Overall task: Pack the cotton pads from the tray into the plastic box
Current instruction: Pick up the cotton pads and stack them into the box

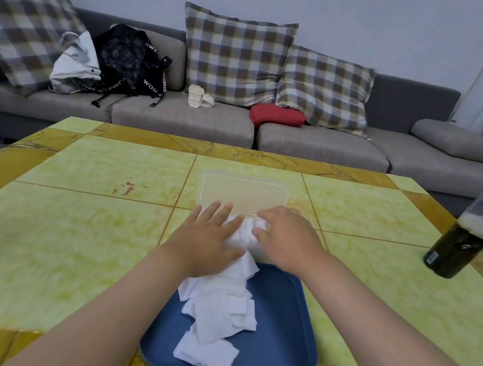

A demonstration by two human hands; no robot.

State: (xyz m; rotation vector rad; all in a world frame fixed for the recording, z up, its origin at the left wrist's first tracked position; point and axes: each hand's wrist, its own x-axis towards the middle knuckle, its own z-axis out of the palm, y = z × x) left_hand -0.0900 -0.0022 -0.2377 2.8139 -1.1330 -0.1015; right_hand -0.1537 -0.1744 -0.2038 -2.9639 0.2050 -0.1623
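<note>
A blue tray [280, 342] lies at the table's near edge with several white square cotton pads [219, 310] strewn along its left side. Just beyond it sits the clear plastic box [259, 251], mostly hidden under my hands, with its open lid [243, 194] lying flat behind. A bunch of pads [246, 233] fills the box. My left hand [208, 241] presses flat on those pads with straight fingers. My right hand [285, 238] lies over the box's right part, fingers bent onto the pads.
A dark drink bottle [463, 242] stands at the table's right edge. Red stains [127, 187] mark the tiled tabletop at the left. A grey sofa [181, 115] with checked cushions, bags and a red pillow runs behind the table.
</note>
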